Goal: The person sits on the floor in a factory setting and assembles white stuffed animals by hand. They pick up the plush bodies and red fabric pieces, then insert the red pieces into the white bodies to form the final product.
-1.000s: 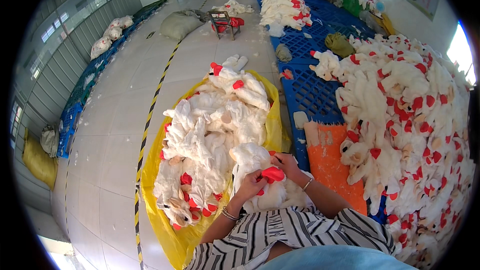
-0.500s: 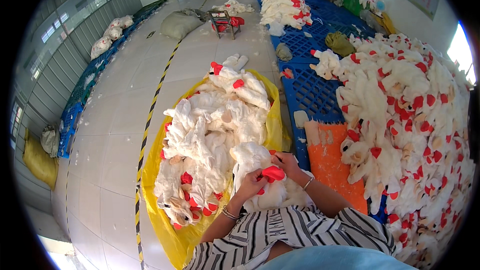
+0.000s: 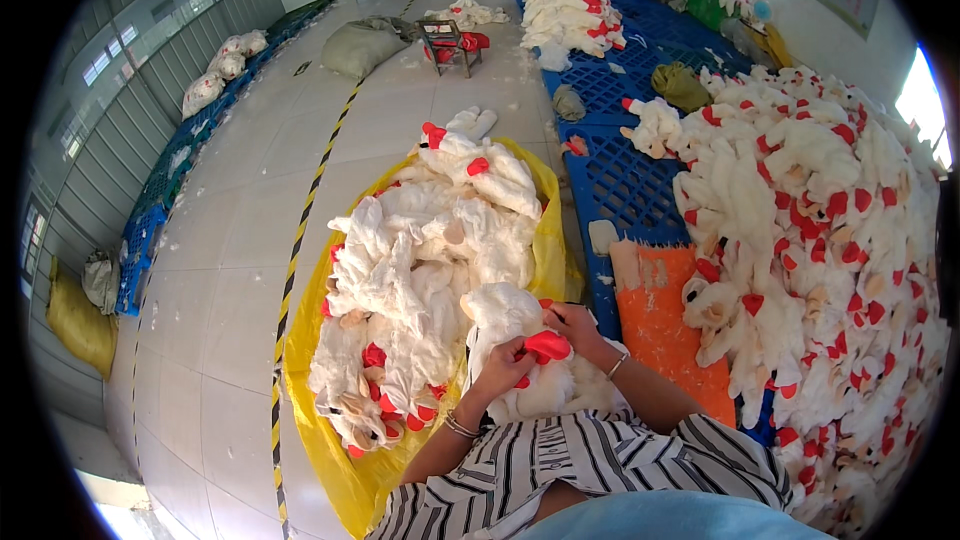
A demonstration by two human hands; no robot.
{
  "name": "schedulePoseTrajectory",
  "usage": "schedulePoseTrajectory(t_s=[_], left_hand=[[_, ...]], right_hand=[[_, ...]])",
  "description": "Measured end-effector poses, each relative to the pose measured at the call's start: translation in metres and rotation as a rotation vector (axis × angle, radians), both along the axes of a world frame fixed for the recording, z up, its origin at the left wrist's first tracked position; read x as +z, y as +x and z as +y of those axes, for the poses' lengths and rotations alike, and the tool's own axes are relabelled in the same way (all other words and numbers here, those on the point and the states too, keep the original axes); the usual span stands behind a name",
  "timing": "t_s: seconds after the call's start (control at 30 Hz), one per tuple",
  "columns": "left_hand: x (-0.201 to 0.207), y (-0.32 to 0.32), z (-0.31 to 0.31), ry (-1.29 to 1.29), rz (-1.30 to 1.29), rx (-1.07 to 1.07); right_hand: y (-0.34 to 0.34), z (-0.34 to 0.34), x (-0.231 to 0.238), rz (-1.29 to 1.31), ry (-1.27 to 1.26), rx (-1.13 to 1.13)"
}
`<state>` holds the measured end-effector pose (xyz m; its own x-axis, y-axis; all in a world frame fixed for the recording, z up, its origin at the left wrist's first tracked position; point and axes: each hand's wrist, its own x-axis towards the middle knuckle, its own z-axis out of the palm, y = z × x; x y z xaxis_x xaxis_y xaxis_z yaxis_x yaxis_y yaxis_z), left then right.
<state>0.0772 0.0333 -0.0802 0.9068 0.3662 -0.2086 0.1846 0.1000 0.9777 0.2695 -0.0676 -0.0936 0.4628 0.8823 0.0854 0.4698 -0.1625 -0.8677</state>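
Note:
A white plush toy [image 3: 500, 307] with red parts lies across my lap. My left hand [image 3: 504, 368] is closed on its red fabric piece [image 3: 547, 346]. Close by on the right, my right hand [image 3: 580, 330] is closed at the edge of the toy, by another bit of red. Something thin and dark shows at its fingers, too small to name. Directly ahead, a yellow plastic sack [image 3: 310, 340] lies open, heaped with limp white plush toys [image 3: 430, 240] that have red parts.
A large pile of similar plush toys [image 3: 800, 240] rises at right, beside an orange mat [image 3: 660, 300] and blue plastic pallets [image 3: 625, 175]. Farther off stand a small chair [image 3: 450, 45] and a grey sack [image 3: 362, 48]. Striped tape [image 3: 300, 230] runs along the floor at left.
At the far end, a person now shows more fully, standing near the pallets. My hands and the plush toy have hardly moved.

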Motion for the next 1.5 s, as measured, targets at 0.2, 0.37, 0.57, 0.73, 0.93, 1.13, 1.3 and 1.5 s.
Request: schedulePoseTrajectory(t_s=[0.2,0.37,0.57,0.73,0.93,1.13,1.3,1.5], left_hand=[[-0.005,0.001,0.000,0.030,-0.032,-0.001],[0.000,0.001,0.000,-0.012,-0.018,-0.008],[-0.007,0.001,0.001,0.004,-0.010,-0.010],[-0.006,0.001,0.000,0.035,-0.020,0.000],[-0.004,0.001,0.001,0.034,-0.006,0.003],[0.003,0.000,0.001,0.027,0.030,0.004],[-0.004,0.001,0.000,0.068,-0.026,0.014],[-0.003,0.001,0.000,0.068,-0.025,0.015]], right_hand=[[-0.002,0.000,0.003,0.022,0.019,-0.005],[-0.002,-0.001,0.003,0.027,0.023,0.000],[-0.001,0.000,0.001,0.020,0.018,0.001],[-0.002,-0.001,0.003,0.038,0.017,-0.002],[-0.003,0.000,0.007,0.033,0.005,-0.003],[-0.003,-0.001,0.008,0.047,0.011,-0.003],[-0.002,0.000,0.006,0.028,0.015,-0.001],[0.000,-0.001,0.003,0.014,-0.024,0.001]])
